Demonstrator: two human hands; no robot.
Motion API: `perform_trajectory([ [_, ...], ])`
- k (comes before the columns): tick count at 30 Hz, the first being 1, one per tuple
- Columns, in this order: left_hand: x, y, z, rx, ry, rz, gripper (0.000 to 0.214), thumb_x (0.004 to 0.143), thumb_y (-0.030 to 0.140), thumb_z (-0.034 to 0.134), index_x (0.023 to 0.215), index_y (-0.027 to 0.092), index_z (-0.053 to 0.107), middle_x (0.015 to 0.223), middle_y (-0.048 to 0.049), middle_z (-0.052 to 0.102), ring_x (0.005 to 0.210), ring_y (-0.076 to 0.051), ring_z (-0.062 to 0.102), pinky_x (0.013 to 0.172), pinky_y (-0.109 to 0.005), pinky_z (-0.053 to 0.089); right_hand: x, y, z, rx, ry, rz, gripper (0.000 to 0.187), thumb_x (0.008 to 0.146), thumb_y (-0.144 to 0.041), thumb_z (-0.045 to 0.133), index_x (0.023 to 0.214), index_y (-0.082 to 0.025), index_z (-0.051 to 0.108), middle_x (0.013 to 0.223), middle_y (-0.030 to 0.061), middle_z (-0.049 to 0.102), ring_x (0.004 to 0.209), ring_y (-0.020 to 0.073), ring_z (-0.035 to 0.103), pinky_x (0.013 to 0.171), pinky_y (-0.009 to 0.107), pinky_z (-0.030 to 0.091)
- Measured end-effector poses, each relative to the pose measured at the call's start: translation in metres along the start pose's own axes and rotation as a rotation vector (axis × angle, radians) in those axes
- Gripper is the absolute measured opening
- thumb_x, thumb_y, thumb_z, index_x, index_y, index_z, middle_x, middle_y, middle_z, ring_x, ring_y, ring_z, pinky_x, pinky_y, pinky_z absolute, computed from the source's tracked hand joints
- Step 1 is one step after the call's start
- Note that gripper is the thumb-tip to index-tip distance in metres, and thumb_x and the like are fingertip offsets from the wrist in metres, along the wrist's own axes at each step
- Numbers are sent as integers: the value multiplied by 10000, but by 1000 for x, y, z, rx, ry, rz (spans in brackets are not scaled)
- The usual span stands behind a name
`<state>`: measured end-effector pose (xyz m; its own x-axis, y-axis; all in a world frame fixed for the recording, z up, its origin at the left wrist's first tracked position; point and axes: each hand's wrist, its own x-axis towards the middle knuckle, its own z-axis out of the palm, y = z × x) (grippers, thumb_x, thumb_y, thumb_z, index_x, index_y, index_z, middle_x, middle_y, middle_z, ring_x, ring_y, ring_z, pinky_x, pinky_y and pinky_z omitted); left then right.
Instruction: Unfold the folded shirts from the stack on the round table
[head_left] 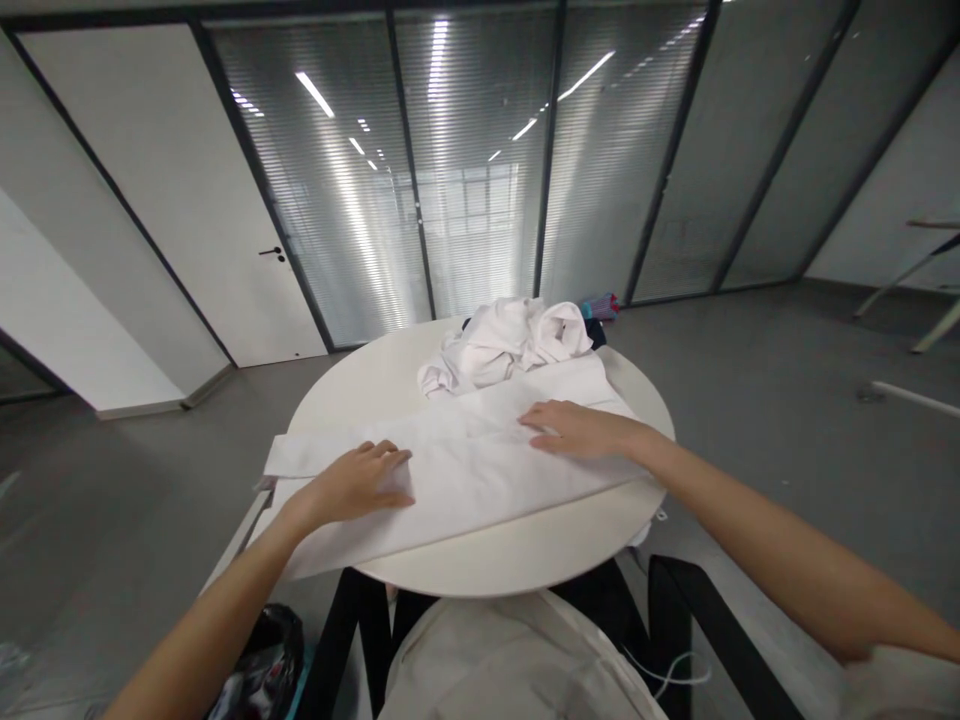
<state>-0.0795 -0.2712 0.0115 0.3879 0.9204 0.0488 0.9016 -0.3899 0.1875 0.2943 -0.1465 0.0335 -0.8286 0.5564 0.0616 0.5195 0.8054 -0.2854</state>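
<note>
Across the middle of a round white table (480,570) lies a folded white cloth (465,475), a long flat band running from the left edge up toward the right. Its left end hangs past the rim, so the shape of that end is partly lost against the grey floor (787,400). Soft creases and overlapping layers run lengthwise, but how many layers there are cannot be made out. The fabric looks thin, matte and smooth.

Both hands press flat on it. The left hand (356,485) rests palm down near the left part of the cloth, fingers stretched out and close together, pointing right. The right hand (574,430) lies palm down further right and a little farther away, fingers straight and slightly spread, pointing left. Neither hand grips anything; both simply lie open on the fabric.

Just behind the cloth, touching its far edge, sits a crumpled pile of white laundry (506,345), lumpy and full of folds. A dark item behind the pile is mostly hidden, and something small and colourful (600,305) on the floor beyond is too blurred to identify.

Below the table, dark chair parts (675,620) and a pale garment are cut off by the frame. Glass walls with blinds (480,170) and a white door (187,190) close the background.
</note>
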Motion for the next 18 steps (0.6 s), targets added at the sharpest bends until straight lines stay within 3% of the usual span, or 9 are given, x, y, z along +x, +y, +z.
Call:
perform_trajectory([
  [3,4,7,4,127,-13,16,524,895,536,647,1283,185,641,1234,-163,666,1102,-319,637,971,-423,474,2,1,7,-27,-5,57,325,931,-313,574,1171,-147,717,1119,147,708,1004,277,660,903,390,483],
  [7,-5,19,-14,79,-117,-9,249,972,383,531,1044,179,654,1058,-110,676,915,-255,647,826,-351,465,-14,-13,-21,114,40,61,250,917,-364,589,968,-179,749,881,72,722,802,221,652,731,307,472],
  [10,-24,43,-37,-109,-258,58,208,989,378,506,936,214,622,898,-45,668,779,-203,623,698,-291,432,-39,-32,-54,323,-207,69,322,865,-470,670,1017,-204,770,792,43,727,735,203,669,640,268,474],
  [12,-38,62,-53,-286,-432,175,194,963,414,577,972,236,654,882,-33,689,780,-193,638,689,-271,447,-53,-41,-69,448,-406,87,398,855,-520,685,1095,-214,771,713,32,720,666,198,676,584,257,476],
  [13,-44,71,-60,-376,-519,231,200,948,423,610,1023,250,675,898,-34,708,794,-192,655,703,-265,465,-56,-43,-71,472,-433,92,428,862,-535,676,1134,-218,765,688,30,714,638,196,673,565,256,475],
  [15,-52,83,-68,-490,-612,281,256,942,423,633,1142,275,691,941,-40,739,829,-195,687,745,-263,499,-54,-44,-66,408,-333,94,454,873,-530,668,1202,-224,741,710,32,718,636,195,671,575,262,481],
  [16,-53,85,-68,-498,-601,273,277,952,418,619,1184,283,689,969,-43,747,848,-197,697,767,-266,509,-49,-43,-59,325,-249,95,457,875,-501,674,1236,-225,724,746,37,723,658,199,672,600,271,487],
  [18,-48,80,-62,-429,-465,212,289,979,407,573,1219,287,681,1028,-47,747,893,-201,702,805,-277,518,-33,-40,-40,134,-115,98,478,873,-414,689,1306,-211,679,875,66,731,760,225,680,692,307,506],
])
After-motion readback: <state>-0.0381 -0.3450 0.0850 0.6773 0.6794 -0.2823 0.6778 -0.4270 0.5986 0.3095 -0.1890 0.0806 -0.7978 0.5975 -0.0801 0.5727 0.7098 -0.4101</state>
